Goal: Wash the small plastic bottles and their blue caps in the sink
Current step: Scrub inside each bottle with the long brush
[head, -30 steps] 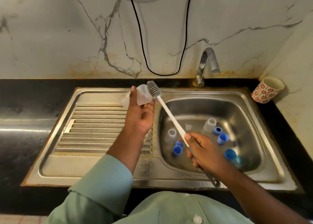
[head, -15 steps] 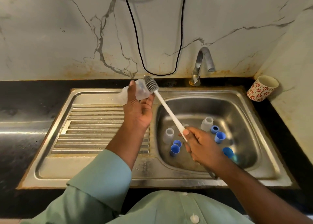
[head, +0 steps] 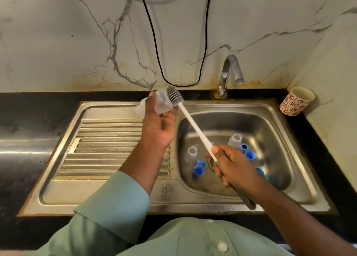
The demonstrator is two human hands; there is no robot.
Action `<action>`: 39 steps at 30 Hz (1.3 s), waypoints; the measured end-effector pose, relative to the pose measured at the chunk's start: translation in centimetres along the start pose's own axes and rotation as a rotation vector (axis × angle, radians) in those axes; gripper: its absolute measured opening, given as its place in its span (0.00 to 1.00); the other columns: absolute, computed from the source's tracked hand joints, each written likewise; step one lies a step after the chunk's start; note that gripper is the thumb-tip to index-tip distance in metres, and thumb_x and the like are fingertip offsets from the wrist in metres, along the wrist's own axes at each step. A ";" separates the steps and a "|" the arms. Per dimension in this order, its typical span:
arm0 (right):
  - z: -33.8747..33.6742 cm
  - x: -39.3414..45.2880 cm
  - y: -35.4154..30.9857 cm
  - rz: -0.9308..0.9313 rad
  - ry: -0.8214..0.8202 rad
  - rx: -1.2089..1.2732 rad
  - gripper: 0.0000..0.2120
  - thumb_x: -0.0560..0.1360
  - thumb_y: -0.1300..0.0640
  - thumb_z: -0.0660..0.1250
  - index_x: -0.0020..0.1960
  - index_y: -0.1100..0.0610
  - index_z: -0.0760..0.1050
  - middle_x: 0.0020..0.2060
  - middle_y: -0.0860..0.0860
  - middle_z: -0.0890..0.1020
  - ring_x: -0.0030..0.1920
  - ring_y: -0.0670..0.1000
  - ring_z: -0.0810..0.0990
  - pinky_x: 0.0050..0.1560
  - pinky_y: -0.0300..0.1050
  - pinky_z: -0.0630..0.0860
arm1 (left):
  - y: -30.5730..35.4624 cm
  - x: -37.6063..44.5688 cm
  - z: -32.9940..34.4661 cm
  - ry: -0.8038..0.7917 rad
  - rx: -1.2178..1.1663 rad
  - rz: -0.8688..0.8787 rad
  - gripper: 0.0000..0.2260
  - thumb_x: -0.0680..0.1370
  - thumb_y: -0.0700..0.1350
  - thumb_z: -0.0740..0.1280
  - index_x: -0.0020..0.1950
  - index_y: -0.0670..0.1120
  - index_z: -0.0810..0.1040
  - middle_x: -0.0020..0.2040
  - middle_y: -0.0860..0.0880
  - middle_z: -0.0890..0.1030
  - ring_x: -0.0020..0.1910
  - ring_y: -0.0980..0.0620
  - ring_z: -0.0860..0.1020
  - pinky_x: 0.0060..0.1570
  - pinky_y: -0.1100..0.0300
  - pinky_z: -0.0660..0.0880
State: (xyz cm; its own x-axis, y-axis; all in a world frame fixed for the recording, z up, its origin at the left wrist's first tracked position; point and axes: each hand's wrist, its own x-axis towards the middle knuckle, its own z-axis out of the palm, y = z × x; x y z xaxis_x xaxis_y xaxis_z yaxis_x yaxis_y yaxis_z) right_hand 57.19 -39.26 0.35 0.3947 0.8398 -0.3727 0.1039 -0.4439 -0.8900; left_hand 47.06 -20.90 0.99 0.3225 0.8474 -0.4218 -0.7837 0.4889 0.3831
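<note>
My left hand (head: 157, 127) holds a small translucent plastic bottle (head: 161, 103) on its side above the back rim of the sink. My right hand (head: 230, 167) grips the handle of a long white bottle brush (head: 193, 123); its grey bristle head (head: 174, 96) touches the bottle's wide end. In the steel basin (head: 270, 126) stand two more bottles (head: 191, 154) (head: 234, 139). Several blue caps lie round them, two at the left (head: 199, 169) and two at the right (head: 250, 154); another blue cap (head: 260, 171) is partly hidden behind my right wrist.
A ribbed steel drainboard (head: 108, 145) lies left of the basin. The tap (head: 230, 70) stands at the back with no water running. A flowered cup (head: 297, 101) sits on the black counter at the right corner. A black cable (head: 181, 84) hangs on the marble wall.
The brush head stays against the bottle in my left hand, shifting a little along it. Both hands keep their grip; the view has tilted slightly.
</note>
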 end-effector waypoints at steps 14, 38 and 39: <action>-1.3 -0.5 0.4 0.109 -0.008 0.079 0.16 0.83 0.50 0.54 0.49 0.57 0.76 0.29 0.54 0.74 0.23 0.49 0.65 0.23 0.41 0.65 | -1.0 0.0 -1.5 -0.228 0.512 0.146 0.26 0.72 0.29 0.70 0.68 0.42 0.69 0.57 0.42 0.77 0.58 0.42 0.79 0.51 0.43 0.80; -6.5 -0.4 1.6 0.141 -0.086 -0.028 0.16 0.83 0.49 0.55 0.50 0.56 0.77 0.28 0.52 0.75 0.22 0.47 0.66 0.25 0.42 0.66 | -2.4 0.6 -2.0 -0.597 0.764 -0.078 0.33 0.61 0.32 0.71 0.66 0.44 0.73 0.55 0.43 0.78 0.60 0.39 0.76 0.57 0.30 0.74; -7.1 -0.5 1.8 0.126 -0.089 -0.028 0.15 0.83 0.49 0.55 0.50 0.55 0.78 0.28 0.53 0.75 0.22 0.47 0.67 0.25 0.42 0.66 | -2.3 0.8 -1.9 -0.520 0.761 -0.029 0.34 0.61 0.31 0.71 0.67 0.44 0.72 0.57 0.42 0.77 0.61 0.38 0.76 0.58 0.30 0.73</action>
State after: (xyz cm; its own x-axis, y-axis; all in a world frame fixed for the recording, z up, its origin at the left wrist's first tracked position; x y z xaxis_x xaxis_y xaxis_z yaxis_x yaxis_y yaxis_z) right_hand 63.65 -42.71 0.84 0.3240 0.8006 -0.5040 0.0841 -0.5550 -0.8276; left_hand 48.06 -21.75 -1.77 0.6786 0.7292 -0.0879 -0.2704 0.3593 0.8932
